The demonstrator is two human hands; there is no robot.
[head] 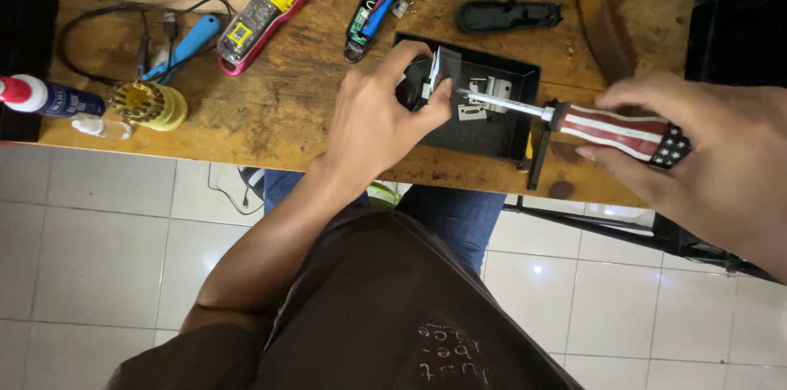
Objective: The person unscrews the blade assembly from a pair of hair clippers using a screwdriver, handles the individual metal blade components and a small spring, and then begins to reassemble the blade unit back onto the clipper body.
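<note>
The left hand (373,115) pinches a small grey metal blade part (440,70) between thumb and fingertips, holding it upright over the near-left corner of a black tray (525,78). Under those fingers sits a dark, rounded part, mostly hidden by the hand.

The right hand (713,152) closes around a screwdriver (574,119) with a red-and-white striped handle and a starred dark end; thumb and fingers wrap the handle. Its silver shaft runs leftward from the right fingers, and the tip meets the blade part just below the left fingertips. Whether the tip sits in a screw cannot be told.

Just beyond the tip, inside the tray, lie small silver metal pieces (484,95). The tray rests on a worn wooden table (279,103).

Past the left fingers, farther up the table, lie an opened black clipper (379,0) showing its circuit board and blue cell, and a red and yellow clipper (266,9). Beyond the shaft lies a black cover (508,15). Well left of the left hand stand a yellow brush (152,104) and a bottle (45,97).
</note>
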